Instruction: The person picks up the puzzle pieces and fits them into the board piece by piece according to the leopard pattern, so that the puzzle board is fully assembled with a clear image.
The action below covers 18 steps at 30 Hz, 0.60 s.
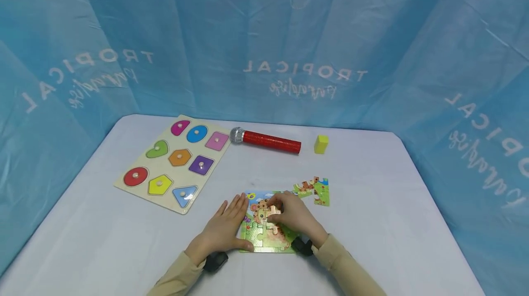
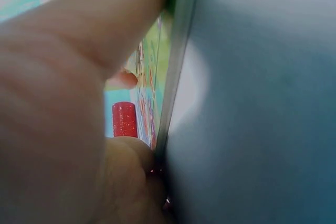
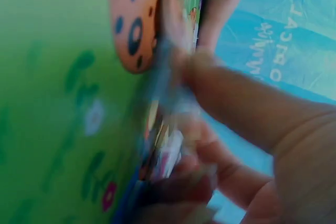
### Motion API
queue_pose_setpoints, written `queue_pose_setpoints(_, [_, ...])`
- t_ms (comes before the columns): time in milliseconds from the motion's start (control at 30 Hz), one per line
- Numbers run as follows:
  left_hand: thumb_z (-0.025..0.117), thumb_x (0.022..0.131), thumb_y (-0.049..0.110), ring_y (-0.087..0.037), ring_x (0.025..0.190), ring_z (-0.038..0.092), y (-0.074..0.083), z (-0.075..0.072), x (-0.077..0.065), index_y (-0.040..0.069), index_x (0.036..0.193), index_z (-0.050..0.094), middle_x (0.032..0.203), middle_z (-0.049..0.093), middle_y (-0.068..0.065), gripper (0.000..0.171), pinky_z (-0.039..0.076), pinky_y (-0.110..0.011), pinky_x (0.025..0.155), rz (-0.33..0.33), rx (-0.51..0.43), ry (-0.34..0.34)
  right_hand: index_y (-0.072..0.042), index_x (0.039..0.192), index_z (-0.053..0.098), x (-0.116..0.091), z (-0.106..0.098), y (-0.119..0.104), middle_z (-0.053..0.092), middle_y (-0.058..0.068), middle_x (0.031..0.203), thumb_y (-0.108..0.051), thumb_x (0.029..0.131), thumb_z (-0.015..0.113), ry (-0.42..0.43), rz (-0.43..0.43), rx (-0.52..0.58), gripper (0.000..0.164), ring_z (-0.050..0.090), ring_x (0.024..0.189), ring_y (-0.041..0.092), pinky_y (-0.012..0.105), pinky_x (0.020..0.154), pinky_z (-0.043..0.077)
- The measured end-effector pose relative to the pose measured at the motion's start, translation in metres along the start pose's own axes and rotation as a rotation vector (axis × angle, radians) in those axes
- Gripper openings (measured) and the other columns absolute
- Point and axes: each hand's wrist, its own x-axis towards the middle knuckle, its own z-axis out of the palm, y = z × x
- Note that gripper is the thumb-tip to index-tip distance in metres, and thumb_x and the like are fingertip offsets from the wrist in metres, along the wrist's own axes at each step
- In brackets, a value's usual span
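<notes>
A blue curtain [image 1: 215, 25], on which mirrored white lettering is printed, is hung across the top and both sides of the head view. By it a white-covered table [image 1: 372, 204] is enclosed, spread over the lower and middle frame. A pale shape board [image 1: 177, 174] is laid at a slant left of centre; nine coloured, knobbed shapes are set in its three rows. Beige sleeves [image 1: 347, 266] are seen at the bottom edge. The left hand [image 1: 227, 224] is laid flat at the left edge of the puzzle, its fingers straight and its thumb spread over the lower left corner. The right hand [image 1: 295, 213] is held over the puzzle's upper right, its fingers bent; because of blur in the right wrist view, it cannot be told whether a piece is gripped. The jigsaw puzzle [image 1: 270, 240], with a spotted animal pictured on green, is placed at the lower centre, partly covered by both hands. A red microphone [image 1: 270, 142] with a silver head is laid above centre, close to the shape board. Loose puzzle pieces [image 1: 324, 190] are grouped just beyond the puzzle's upper right. A yellow block [image 1: 321, 144] is stood right of the microphone.
</notes>
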Motion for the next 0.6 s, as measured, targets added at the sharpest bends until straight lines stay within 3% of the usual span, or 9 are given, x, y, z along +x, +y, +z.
queue_pose_setpoints(167, [0.076,0.072,0.056,-0.039,0.150,0.012,-0.001,-0.003,0.003,-0.008,0.151,0.020,0.160,0.014,-0.024,0.116,0.012,-0.058,0.120,0.003,-0.008,-0.002,-0.013,0.100,0.064,0.004,0.002,-0.005,0.052,-0.001,0.082,-0.027,0.079,0.081,0.045,0.045,-0.070,0.030,0.046,0.070,0.011,0.023,0.059,0.039])
queue_pose_setpoints(367, [0.077,0.071,0.056,-0.038,0.150,0.012,-0.001,-0.004,0.003,-0.007,0.151,0.020,0.161,0.014,-0.023,0.116,0.012,-0.057,0.121,-0.007,0.003,-0.015,-0.013,0.101,0.063,0.006,0.003,-0.010,0.053,-0.002,0.079,-0.029,0.078,0.081,0.032,0.087,-0.090,0.034,0.046,0.066,0.010,0.023,0.055,0.038])
queue_pose_setpoints(500, [0.076,0.071,0.057,-0.038,0.150,0.011,0.000,-0.003,0.002,-0.006,0.151,0.020,0.161,0.013,-0.022,0.116,0.011,-0.057,0.121,-0.020,-0.006,-0.022,-0.014,0.100,0.063,0.006,0.000,-0.003,0.054,-0.003,0.079,-0.027,0.083,0.077,0.016,0.072,-0.016,0.026,0.047,0.066,0.010,0.023,0.057,0.039])
queue_pose_setpoints(600, [0.076,0.071,0.057,-0.037,0.151,0.011,0.000,-0.002,0.001,-0.006,0.151,0.020,0.161,0.012,-0.022,0.117,0.010,-0.056,0.121,-0.026,-0.019,-0.026,-0.013,0.099,0.066,0.006,-0.010,0.009,0.059,-0.001,0.083,-0.020,0.085,0.074,0.070,0.069,0.057,0.018,0.051,0.069,0.011,0.025,0.061,0.043])
